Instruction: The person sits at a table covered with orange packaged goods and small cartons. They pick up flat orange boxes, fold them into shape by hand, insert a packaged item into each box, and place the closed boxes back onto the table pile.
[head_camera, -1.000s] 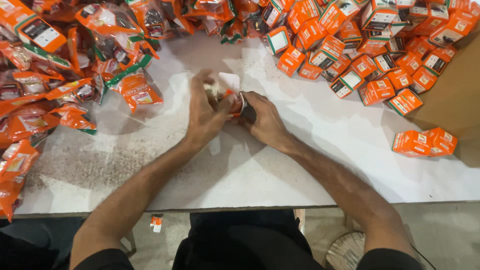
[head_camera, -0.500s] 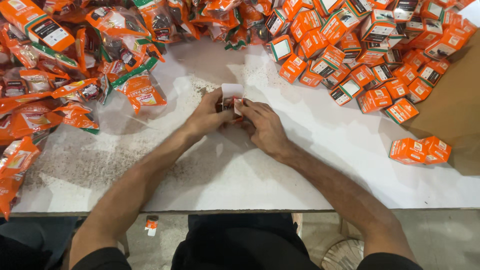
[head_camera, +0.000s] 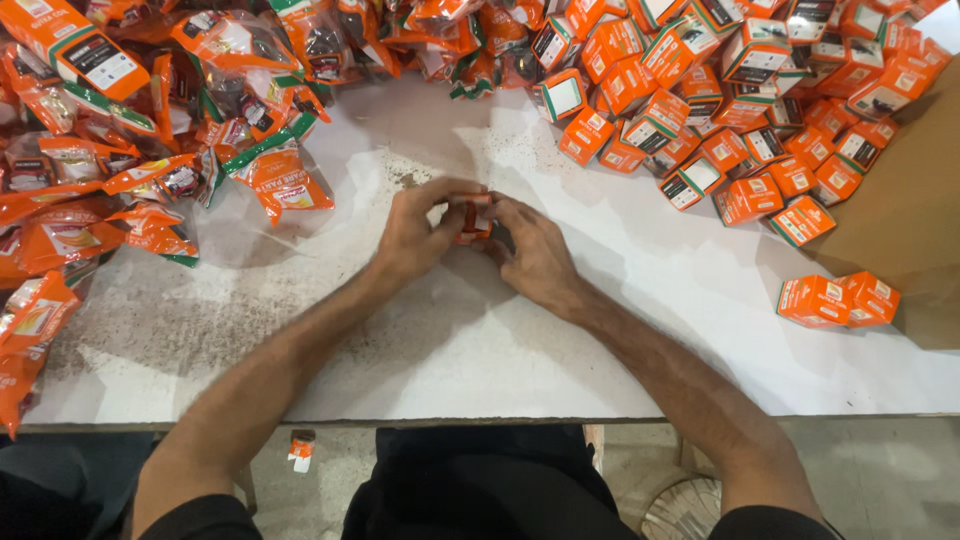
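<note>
The white surface (head_camera: 480, 340) is big and has dark specks on it. A heap of orange bags (head_camera: 150, 130) fills its left edge and far left corner. A heap of small orange boxes (head_camera: 720, 90) lies along the far edge and runs to the far right corner. A brown cardboard sheet (head_camera: 900, 220) lies at the right edge. Two boxes (head_camera: 838, 300) sit side by side near that right edge, just in front of the cardboard and well apart from the big heap. One bag (head_camera: 288, 182) lies alone, a bit to the left of the hands. The left hand (head_camera: 420, 232) and the right hand (head_camera: 530, 250) meet near the middle of the surface, a little toward the far edge. Between them is a small box (head_camera: 473, 218), orange with some white on it. The fingers of both hands are curled around it and grip it from each side, so most of it is hidden. On the floor under the near edge lies a tiny orange scrap (head_camera: 300, 450).
</note>
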